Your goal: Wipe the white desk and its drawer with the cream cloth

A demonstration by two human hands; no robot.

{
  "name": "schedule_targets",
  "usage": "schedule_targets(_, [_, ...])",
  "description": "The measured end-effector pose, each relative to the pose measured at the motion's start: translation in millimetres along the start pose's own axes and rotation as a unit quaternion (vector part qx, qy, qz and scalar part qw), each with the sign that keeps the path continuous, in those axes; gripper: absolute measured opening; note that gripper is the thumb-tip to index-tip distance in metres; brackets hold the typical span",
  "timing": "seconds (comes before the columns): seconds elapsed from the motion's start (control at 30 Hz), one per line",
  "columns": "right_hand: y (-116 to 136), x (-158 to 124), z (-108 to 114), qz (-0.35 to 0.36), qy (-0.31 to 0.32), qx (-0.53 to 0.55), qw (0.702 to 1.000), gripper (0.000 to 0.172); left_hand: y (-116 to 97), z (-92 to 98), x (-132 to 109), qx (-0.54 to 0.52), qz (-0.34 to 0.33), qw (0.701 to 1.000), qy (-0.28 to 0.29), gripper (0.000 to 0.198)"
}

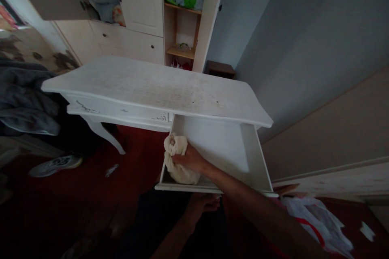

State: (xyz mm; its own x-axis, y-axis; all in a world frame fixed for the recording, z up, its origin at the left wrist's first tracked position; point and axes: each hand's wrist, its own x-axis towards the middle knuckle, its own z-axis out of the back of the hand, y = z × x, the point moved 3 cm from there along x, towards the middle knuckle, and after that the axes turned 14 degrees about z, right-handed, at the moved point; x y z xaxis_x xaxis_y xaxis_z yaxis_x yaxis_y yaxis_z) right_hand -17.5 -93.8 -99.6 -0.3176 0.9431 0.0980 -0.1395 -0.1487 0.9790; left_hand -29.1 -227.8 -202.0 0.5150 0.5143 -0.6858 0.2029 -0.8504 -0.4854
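The right hand (191, 159) has its fingers closed around the cream cloth (184, 174), bunched lengthwise near to far along the open white drawer's (226, 141) left side, while the left hand (201, 205), grip unclear, sits beyond the near edge.

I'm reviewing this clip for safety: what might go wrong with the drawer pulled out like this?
The drawer stands well out from the white table, so pressing on it might tilt or loosen it. The cloth, bunched in the right hand against the side wall, could snag there. The left hand, near the drawer front, might get bumped.
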Motion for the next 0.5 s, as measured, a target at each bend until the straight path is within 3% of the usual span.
schedule_targets(0.1, [12.9, 11.1, 6.6, 0.048, -0.040, -0.097, 0.993, 0.070, 1.4, -0.2, 1.1, 0.006, 0.002, 1.000, -0.005, 0.055])
schedule_targets(0.33, [41.9, 64.1, 14.5, 0.114, -0.089, -0.285, 0.948, 0.047, 6.3, 2.6, 6.2, 0.020, 0.008, 1.000, -0.010, 0.060])
schedule_targets(0.4, [45.8, 64.8, 10.9, 0.121, -0.065, -0.337, 0.931, 0.048, 7.0, 2.4, 6.7, 0.014, 0.008, 1.000, -0.008, 0.059])
schedule_targets(0.5, [49.8, 50.2, 2.5, 0.131, 0.027, -0.395, 0.909, 0.053, 5.7, 0.2, 4.0, 0.000, 0.008, 1.000, -0.014, 0.057])
